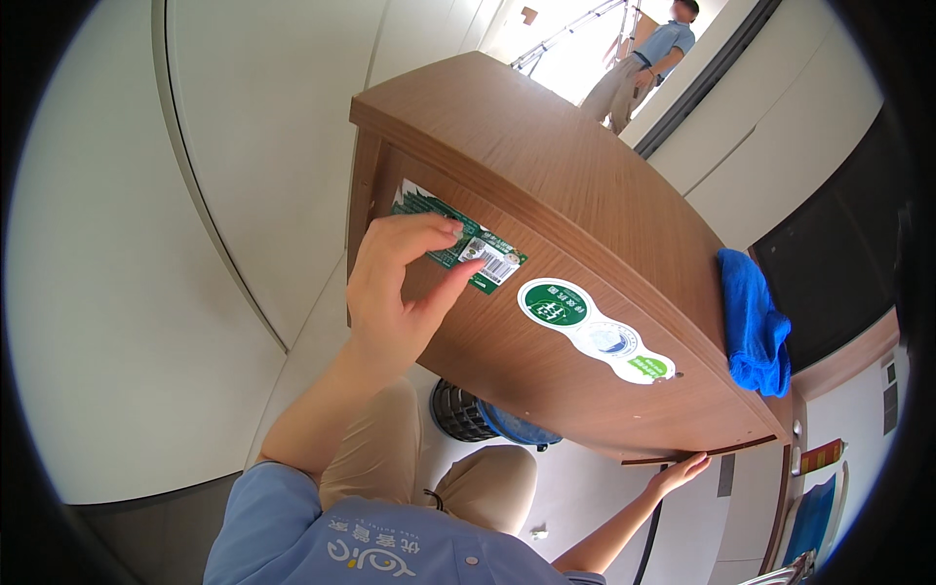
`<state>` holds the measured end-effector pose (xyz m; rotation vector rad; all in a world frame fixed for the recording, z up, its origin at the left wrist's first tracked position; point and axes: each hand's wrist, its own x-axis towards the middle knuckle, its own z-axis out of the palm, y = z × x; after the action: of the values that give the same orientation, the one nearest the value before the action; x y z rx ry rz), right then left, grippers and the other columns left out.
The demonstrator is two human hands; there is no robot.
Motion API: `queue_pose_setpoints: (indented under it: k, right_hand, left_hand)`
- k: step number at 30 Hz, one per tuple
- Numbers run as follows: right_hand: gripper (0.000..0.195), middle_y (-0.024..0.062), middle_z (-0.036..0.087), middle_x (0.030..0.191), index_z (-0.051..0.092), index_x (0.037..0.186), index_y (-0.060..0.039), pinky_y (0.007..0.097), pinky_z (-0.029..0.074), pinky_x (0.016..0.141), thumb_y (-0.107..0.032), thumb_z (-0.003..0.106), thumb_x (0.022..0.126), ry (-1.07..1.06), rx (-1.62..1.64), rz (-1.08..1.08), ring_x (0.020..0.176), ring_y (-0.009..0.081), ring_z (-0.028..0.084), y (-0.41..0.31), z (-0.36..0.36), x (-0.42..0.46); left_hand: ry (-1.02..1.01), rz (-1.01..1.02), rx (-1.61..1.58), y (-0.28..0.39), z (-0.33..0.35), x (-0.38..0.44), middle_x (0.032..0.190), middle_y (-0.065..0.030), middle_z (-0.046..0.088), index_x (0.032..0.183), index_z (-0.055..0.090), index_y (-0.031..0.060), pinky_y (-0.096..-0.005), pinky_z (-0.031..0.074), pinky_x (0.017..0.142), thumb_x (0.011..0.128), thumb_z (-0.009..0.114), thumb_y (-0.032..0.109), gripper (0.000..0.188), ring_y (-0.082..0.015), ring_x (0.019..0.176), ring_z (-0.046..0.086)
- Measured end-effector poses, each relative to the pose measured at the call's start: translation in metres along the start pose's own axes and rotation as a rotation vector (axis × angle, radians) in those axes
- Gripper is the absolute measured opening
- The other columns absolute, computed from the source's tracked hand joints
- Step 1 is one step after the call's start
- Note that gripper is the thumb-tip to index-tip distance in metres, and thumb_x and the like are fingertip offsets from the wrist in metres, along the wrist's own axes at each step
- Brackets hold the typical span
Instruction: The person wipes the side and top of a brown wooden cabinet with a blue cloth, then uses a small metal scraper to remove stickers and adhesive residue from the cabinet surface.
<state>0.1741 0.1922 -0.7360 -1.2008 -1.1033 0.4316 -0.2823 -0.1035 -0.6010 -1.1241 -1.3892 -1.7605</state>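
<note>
A brown wood-grain furniture piece (585, 183) stands before me, its side panel facing me. My left hand (469, 247) is at a green and white label (504, 252) with a torn, whitish far-left end; thumb and fingers are apart, with the fingertips over the label. A sticker of joined round shapes (556, 303) lies on the same panel, right of the label. My right hand (680, 474) touches the panel's lower right edge, beside a dark slot; its fingers look extended, and whether they grip is unclear. A folded blue cloth (753, 322) drapes over the furniture's right end.
Behind the panel, a black basket-like bin (457, 411) and a round blue-rimmed container (519, 424) stand on the floor. White panels (241, 146) rise at the left. A person (647, 66) in a blue shirt stands beyond the furniture, near a ladder (567, 33). A small scrap (539, 531) lies below.
</note>
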Motion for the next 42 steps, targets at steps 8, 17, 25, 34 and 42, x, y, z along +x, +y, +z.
queue_pose_setpoints:
  k: [8,17,25,34,42]
  right_hand:
    - [0.057,0.0165,0.027,0.142,0.027,0.137,-0.0012,0.0377,0.027,0.106,-0.039,0.038,0.096,-0.001,0.012,-0.005,0.128,0.0276,0.032,-0.008,0.003,-0.004]
    - [0.058,0.0164,0.026,0.143,0.026,0.138,-0.0014,0.0374,0.026,0.107,-0.038,0.039,0.095,0.002,0.031,0.006,0.129,0.0270,0.031,-0.005,0.004,-0.004]
    - [0.061,0.0150,0.026,0.143,0.025,0.139,-0.0045,0.0380,0.027,0.106,-0.043,0.040,0.094,0.010,0.014,0.012,0.129,0.0288,0.031,-0.001,0.002,-0.002]
    - [0.060,0.0153,0.028,0.142,0.026,0.139,-0.0048,0.0379,0.029,0.104,-0.042,0.040,0.094,0.019,0.002,0.003,0.127,0.0287,0.034,-0.001,0.003,-0.001]
    - [0.061,0.0150,0.027,0.143,0.026,0.139,-0.0054,0.0384,0.028,0.104,-0.043,0.040,0.094,0.013,0.026,0.017,0.129,0.0284,0.031,-0.003,0.004,-0.003]
  left_hand:
    - [-0.020,0.059,0.084,0.002,0.006,0.011,0.085,-0.0096,0.059,0.090,0.051,0.0027,-0.0277,0.046,0.071,0.070,0.070,-0.008,0.031,-0.0191,0.080,0.057]
    - [-0.092,0.040,-0.024,0.000,0.006,0.007,0.084,-0.0113,0.061,0.093,0.044,0.0036,-0.0270,0.047,0.064,0.076,0.061,-0.012,0.029,-0.0189,0.076,0.056]
    - [-0.123,0.033,0.029,0.007,0.000,0.000,0.085,-0.0049,0.064,0.086,0.051,0.0056,-0.0273,0.048,0.059,0.072,0.064,-0.009,0.024,-0.0205,0.073,0.055]
    - [-0.130,0.021,-0.032,0.011,-0.003,-0.019,0.085,-0.0048,0.065,0.086,0.052,0.0060,-0.0274,0.047,0.056,0.071,0.064,-0.010,0.025,-0.0205,0.072,0.055]
    - [-0.129,-0.249,-0.147,0.019,-0.019,-0.033,0.086,-0.0089,0.061,0.088,0.052,0.0028,-0.0250,0.044,0.067,0.074,0.062,-0.010,0.022,-0.0177,0.074,0.056]
